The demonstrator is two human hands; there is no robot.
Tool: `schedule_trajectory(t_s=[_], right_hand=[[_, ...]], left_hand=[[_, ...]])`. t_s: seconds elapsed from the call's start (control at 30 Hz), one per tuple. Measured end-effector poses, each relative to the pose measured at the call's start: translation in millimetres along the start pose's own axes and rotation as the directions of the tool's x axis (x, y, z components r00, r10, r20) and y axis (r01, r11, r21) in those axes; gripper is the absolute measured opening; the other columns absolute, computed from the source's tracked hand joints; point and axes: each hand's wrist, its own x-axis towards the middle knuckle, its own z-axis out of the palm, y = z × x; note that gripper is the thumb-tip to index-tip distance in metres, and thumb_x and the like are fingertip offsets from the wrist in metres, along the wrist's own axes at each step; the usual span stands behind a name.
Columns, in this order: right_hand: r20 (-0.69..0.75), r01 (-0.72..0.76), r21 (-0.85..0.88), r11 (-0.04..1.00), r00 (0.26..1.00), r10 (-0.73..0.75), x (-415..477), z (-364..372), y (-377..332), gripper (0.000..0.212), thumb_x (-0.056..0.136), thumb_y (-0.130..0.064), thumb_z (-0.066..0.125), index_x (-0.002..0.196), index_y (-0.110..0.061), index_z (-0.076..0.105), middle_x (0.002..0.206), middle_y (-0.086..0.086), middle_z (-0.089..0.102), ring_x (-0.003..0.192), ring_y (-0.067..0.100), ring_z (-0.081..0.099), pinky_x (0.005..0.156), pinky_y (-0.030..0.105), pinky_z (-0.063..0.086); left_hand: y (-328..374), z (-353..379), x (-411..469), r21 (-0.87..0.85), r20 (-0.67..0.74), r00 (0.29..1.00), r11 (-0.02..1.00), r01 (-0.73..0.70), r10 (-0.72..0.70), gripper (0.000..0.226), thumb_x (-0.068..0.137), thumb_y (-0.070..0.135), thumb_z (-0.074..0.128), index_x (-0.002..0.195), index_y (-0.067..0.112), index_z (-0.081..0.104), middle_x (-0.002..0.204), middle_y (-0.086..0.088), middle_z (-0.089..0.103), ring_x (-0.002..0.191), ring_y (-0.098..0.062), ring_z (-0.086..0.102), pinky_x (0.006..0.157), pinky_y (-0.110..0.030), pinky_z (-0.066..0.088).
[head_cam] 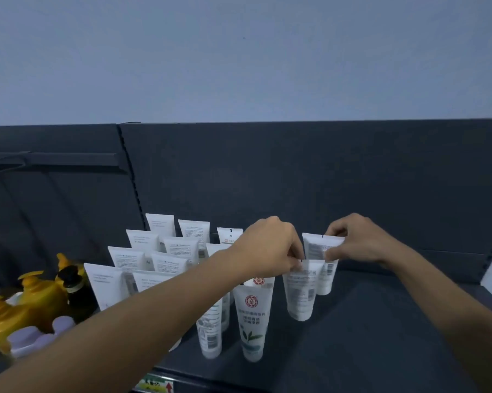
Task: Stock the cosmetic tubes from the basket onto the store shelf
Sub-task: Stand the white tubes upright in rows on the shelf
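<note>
I see both hands out over the dark shelf (pixel 380 321), each pinching the flat crimped top of a white tube so it stands cap-down. My guess is the top end is held because it gives the steadiest control while the cap settles on the shelf. The left hand (pixel 267 245) has its fingertips closed on the top of the nearer tube (pixel 300 290); the right hand (pixel 358 239) pinches the farther tube (pixel 322 256) between thumb and forefinger. These two stand one behind the other, starting a new file to the right of the rows already stocked, which looks like a way to keep the files straight. I count about ten plain white tubes (pixel 165 251) upright in rows at the left, though the left arm hides part of that block, and roughly four more with red seals or barcodes, including a leaf-printed tube (pixel 253 321) at the front. At far left sit yellow pump bottles (pixel 37 290), at least two, beside one dark bottle (pixel 74 290). The basket is out of sight.
</note>
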Motion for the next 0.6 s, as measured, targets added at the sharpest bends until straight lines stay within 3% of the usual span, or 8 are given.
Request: schedule_trajectory(t_s=[0.2,0.37,0.47,0.6], right_hand=[[-0.008,0.042,0.038,0.998,0.999,-0.042,23.4,28.8,11.8,0.018,0.065,-0.027,0.091,0.074,-0.026,0.076,0.079,-0.008,0.075,0.082,0.012,0.069,0.071,0.029,0.055],[0.024,0.105,0.053,0.993,0.994,-0.107,35.1,43.0,12.4,0.016,0.068,-0.03,0.09,0.074,-0.028,0.076,0.079,-0.011,0.075,0.081,0.008,0.069,0.071,0.028,0.057],[0.047,0.133,0.027,0.991,0.99,-0.134,41.2,51.5,13.5,0.015,0.071,-0.031,0.089,0.073,-0.032,0.074,0.077,-0.017,0.073,0.077,0.0,0.067,0.063,0.016,0.049],[0.03,0.145,0.017,0.989,0.989,-0.145,46.5,59.5,20.1,0.018,0.073,-0.03,0.09,0.072,-0.033,0.072,0.075,-0.016,0.072,0.075,0.002,0.067,0.063,0.018,0.05]], left_hand=[[-5.2,19.9,11.8,0.112,0.012,1.0,0.994,-0.009,0.007,0.014,0.08,0.043,0.079,0.093,0.037,0.08,0.087,0.015,0.076,0.084,-0.009,0.069,0.082,-0.037,0.058],[-9.5,26.0,16.0,0.15,-0.018,0.998,0.987,-0.063,0.066,0.012,0.087,0.039,0.073,0.096,0.038,0.081,0.092,0.017,0.076,0.088,-0.009,0.065,0.101,-0.038,0.045],[-10.5,28.9,17.6,0.189,-0.012,0.997,0.979,-0.076,0.079,0.013,0.088,0.04,0.071,0.097,0.038,0.08,0.096,0.016,0.076,0.085,-0.01,0.062,0.1,-0.038,0.042],[-12.5,31.3,21.0,0.209,-0.01,0.998,0.976,-0.057,0.06,0.014,0.087,0.035,0.068,0.093,0.038,0.081,0.089,0.015,0.075,0.075,-0.008,0.051,0.095,-0.037,0.043]])
